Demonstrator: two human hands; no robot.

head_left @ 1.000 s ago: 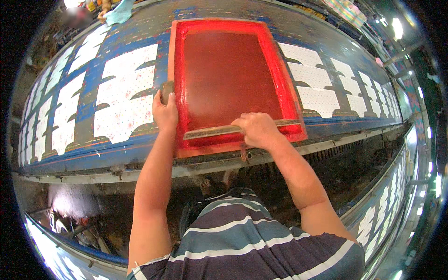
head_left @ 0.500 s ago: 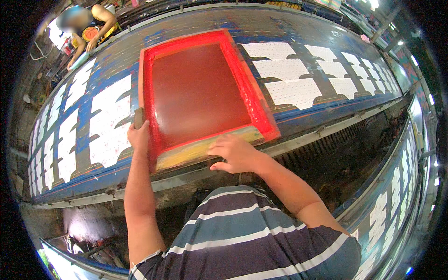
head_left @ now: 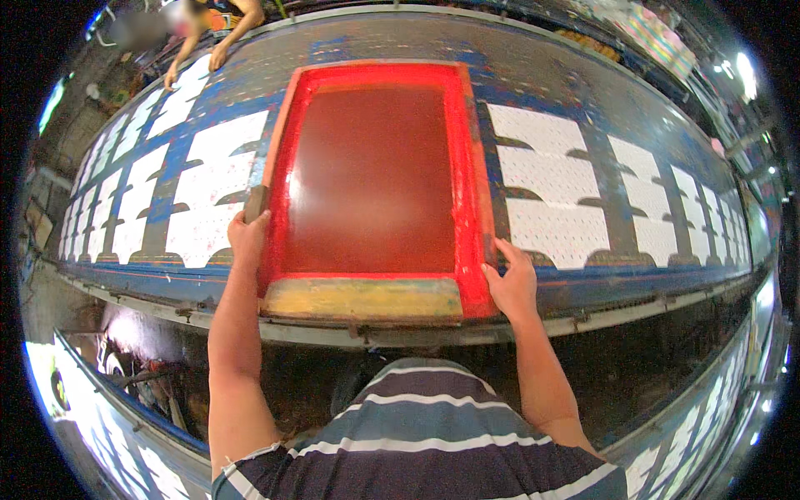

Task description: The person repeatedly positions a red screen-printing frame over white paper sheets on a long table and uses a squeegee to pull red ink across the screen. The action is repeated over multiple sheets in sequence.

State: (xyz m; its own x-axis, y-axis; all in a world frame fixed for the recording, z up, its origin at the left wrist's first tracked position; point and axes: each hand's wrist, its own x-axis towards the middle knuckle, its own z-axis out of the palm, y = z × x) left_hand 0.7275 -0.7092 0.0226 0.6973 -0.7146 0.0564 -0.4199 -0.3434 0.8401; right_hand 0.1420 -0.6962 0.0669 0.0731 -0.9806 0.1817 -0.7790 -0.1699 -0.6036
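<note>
A screen printing frame with red ink round its border and a dark red mesh lies on the long table in front of me. Along its near end runs a yellow-stained bar. My left hand grips the left side of the frame, close to a dark block there. At the lower right side, my right hand holds the frame's edge between thumb and fingers. White cut fabric pieces with small dots lie to the right, and similar fabric pieces lie to the left.
At the far left, a co-worker's hands reach over the table's far edge. A metal rail borders the blue-stained table on my side. Behind me, other tables bear more white pieces.
My right hand has moved from the yellow-stained bar to the frame's right side. The frame now looks straighter to me. My left hand keeps its grip on the left side.
</note>
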